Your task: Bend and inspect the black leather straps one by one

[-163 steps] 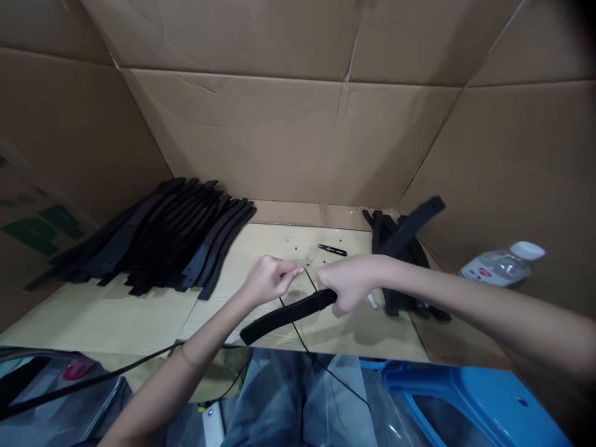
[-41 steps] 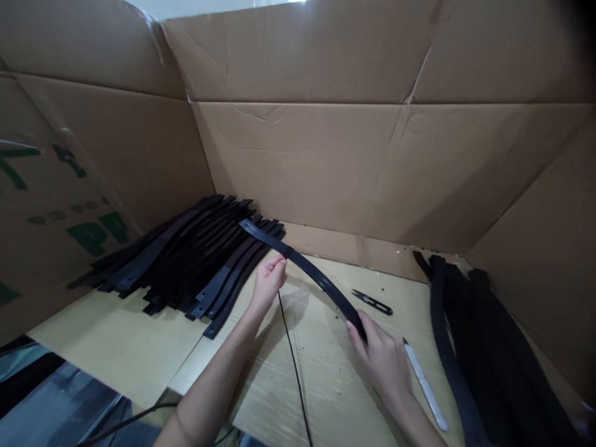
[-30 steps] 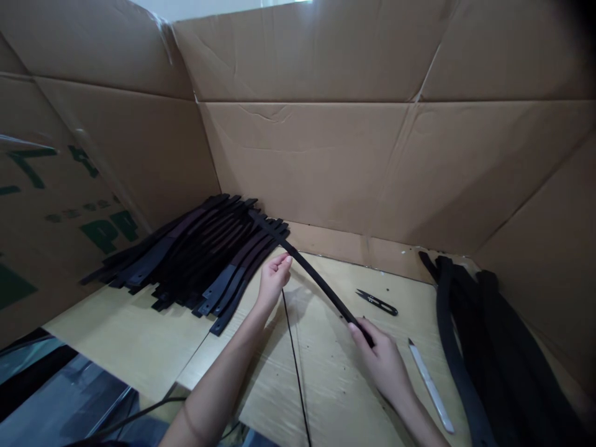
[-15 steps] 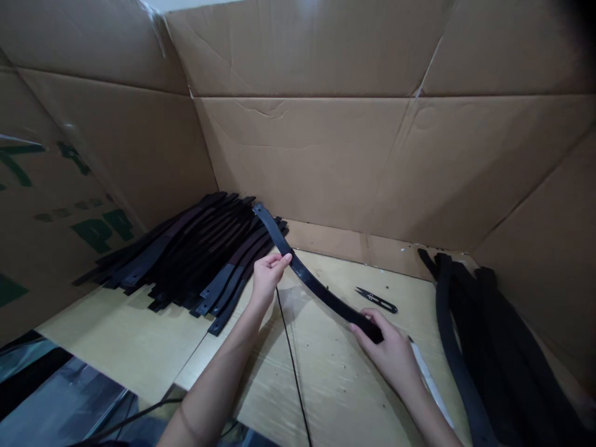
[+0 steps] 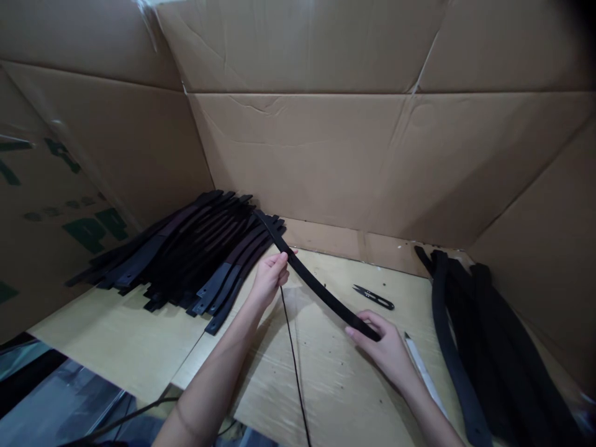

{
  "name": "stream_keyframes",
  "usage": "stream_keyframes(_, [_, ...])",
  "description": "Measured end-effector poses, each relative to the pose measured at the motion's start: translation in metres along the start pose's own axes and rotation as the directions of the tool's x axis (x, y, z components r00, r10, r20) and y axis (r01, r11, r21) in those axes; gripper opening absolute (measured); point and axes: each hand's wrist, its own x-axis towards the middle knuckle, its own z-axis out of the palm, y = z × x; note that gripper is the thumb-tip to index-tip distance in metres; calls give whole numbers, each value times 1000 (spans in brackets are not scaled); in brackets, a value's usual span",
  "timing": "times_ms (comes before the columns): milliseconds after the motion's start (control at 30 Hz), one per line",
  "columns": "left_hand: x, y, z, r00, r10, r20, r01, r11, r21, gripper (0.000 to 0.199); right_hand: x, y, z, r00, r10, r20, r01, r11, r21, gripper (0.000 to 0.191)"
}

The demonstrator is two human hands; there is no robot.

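A long, curved black strap (image 5: 319, 289) is stretched between my two hands above the wooden tabletop. My left hand (image 5: 271, 274) pinches it nearer its far end, which reaches up toward a pile of similar straps (image 5: 186, 248). Around the near end, the fingers of my right hand (image 5: 379, 338) are closed. A thin black cord (image 5: 294, 354) hangs below my left hand and runs down past the table's front edge; whether it joins the strap is hidden. Thread snips (image 5: 374, 297) lie on the table beyond my right hand.
Cardboard walls (image 5: 298, 155) enclose the table (image 5: 344, 385) at the back and sides. More black straps (image 5: 484, 347) lie at the right. A white pen-like tool (image 5: 423, 372) rests beside my right forearm. Clear plastic (image 5: 65, 397) shows below the table at the left.
The strap has turned in my hands, so its shiny broad face no longer shows and it looks narrower and matt. Both hands keep their hold; the view has shifted slightly.
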Motion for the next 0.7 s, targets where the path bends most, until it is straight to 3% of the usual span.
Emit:
stream_keyframes(167, [0, 0, -4, 999, 36, -38, -39, 996, -76, 44, -3, -2, 10, 986, 67, 153, -88, 987, 136, 33])
stream_keyframes(300, [0, -2, -1, 985, 78, -151, -87, 995, -48, 47, -4, -1, 13, 994, -28, 106, 21, 998, 62, 47])
stream_keyframes(400, [1, -4, 2, 977, 89, -192, -81, 995, 53, 47, -4, 4, 13, 995, 30, 100, -35, 998, 49, 48])
stream_keyframes(533, [1, -4, 2, 992, 52, -113, -47, 998, 51, 31, -3, 10, 15, 993, 103, 63, -109, 988, 110, 48])
stream_keyframes(700, [0, -2, 0, 999, 39, 15, -38, 997, -71, 38, -3, 7, 16, 997, 83, 9, -83, 986, 141, 47])
